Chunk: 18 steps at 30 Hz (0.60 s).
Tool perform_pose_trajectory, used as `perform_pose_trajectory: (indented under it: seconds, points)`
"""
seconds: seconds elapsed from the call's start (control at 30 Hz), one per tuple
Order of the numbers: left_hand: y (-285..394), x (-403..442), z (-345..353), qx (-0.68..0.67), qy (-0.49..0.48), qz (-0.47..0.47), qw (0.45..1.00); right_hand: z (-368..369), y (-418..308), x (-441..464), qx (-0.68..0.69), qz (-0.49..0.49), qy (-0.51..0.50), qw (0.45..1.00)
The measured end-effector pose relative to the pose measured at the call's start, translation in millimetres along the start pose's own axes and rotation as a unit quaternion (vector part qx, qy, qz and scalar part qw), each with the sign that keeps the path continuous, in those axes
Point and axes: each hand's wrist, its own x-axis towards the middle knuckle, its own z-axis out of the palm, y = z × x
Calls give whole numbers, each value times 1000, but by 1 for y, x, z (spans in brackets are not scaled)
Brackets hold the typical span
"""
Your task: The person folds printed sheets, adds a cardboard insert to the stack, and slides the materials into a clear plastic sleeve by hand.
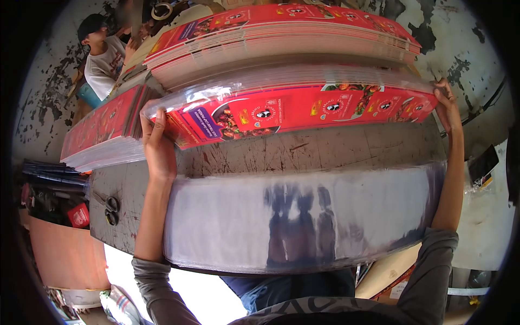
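Observation:
Between my two hands is a long stack of red printed sheets [303, 111], tilted so that its printed face shows, with clear plastic along its upper edge. My left hand [157, 138] grips the left end, thumb on the printed front and the other fingers partly hidden behind. At the far right end, my right hand [446, 104] is closed around the edge. Nearer my body lies a stack of clear plastic sheets [222, 222] with shiny reflections, below both forearms. A strip of scratched table [260, 154] shows between the two stacks.
Behind stands a taller pile of red printed sheets [281, 46], and another pile [103, 127] lies to the left. Scissors [110, 208] with dark handles rest on the table's left side. A person in a white shirt [103, 67] and dark cap is at the upper left.

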Motion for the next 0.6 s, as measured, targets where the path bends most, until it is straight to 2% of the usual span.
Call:
perform_pose_trajectory:
  seconds: [0.3,0.4,0.53,0.6]
  points:
    - [-9,3,-11,-4,-33,27,999,-7,3,8,72,-2,-38,997]
    - [-7,-2,-8,2,-37,68,997,-6,0,5,75,-2,-3,997]
    - [-3,-3,-4,-18,-74,107,991,-22,-1,9,90,-57,8,994]
    - [-3,1,-6,-8,-81,82,993,-19,-2,8,81,-67,9,994]
